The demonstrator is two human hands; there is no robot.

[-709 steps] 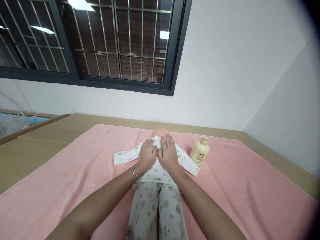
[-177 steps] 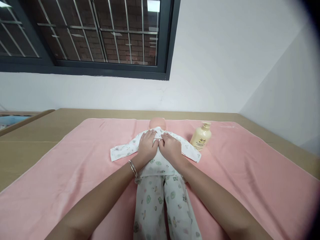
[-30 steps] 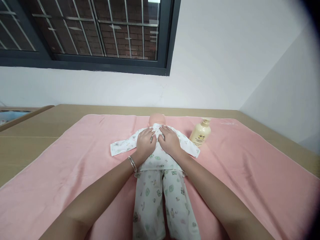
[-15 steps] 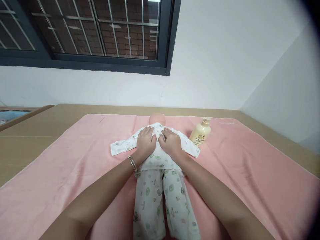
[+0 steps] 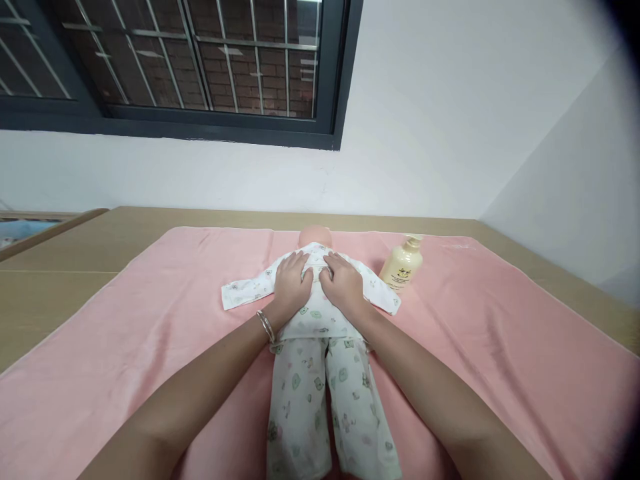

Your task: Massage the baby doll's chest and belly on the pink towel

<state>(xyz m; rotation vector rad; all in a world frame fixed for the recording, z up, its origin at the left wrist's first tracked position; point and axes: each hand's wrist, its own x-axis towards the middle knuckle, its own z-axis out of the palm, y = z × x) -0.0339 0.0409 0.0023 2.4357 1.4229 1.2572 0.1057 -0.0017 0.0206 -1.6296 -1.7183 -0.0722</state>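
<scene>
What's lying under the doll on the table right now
A pink towel spread over the tan table lies under the doll. The part directly beneath it, and beneath both forearms, is covered.

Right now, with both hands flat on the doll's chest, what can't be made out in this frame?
All in the head view:
- Doll: its face points away, and the feet are cut by the bottom edge.
- Shirt front: hidden under the left hand and right hand.
- Pump bottle: label print too small to read.
- Pink towel: near edge cut off by the frame.

Both hands (image 5: 315, 287) flat on doll (image 5: 320, 333) chest.
</scene>
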